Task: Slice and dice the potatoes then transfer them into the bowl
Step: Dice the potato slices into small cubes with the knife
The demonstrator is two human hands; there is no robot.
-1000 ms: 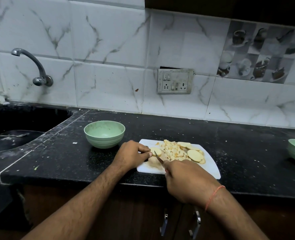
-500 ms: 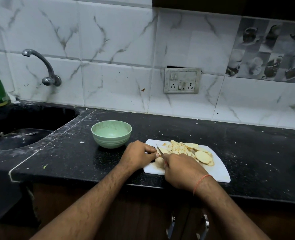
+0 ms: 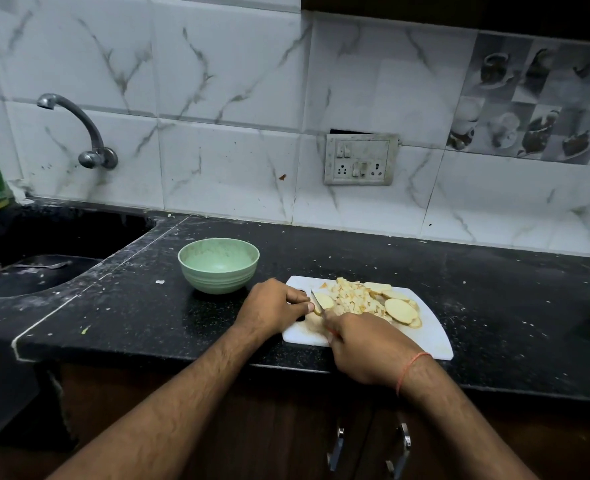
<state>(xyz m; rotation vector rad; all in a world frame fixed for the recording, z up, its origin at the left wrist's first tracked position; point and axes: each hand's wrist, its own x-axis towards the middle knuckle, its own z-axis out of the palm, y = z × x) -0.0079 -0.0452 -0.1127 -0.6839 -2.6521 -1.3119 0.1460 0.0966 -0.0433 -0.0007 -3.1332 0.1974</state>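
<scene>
The knife (image 3: pixel 318 299) has swung since a second ago: its blade, then lying low just ahead of the right hand (image 3: pixel 366 344), now angles up toward the left hand (image 3: pixel 273 306). The blade's tip sits beside the left fingertips (image 3: pixel 308 307), against the potato slice (image 3: pixel 324 301) they pinch.

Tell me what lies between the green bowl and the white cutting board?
The head view shows only bare black countertop between the green bowl and white cutting board; the left hand lies just nearer.
</scene>
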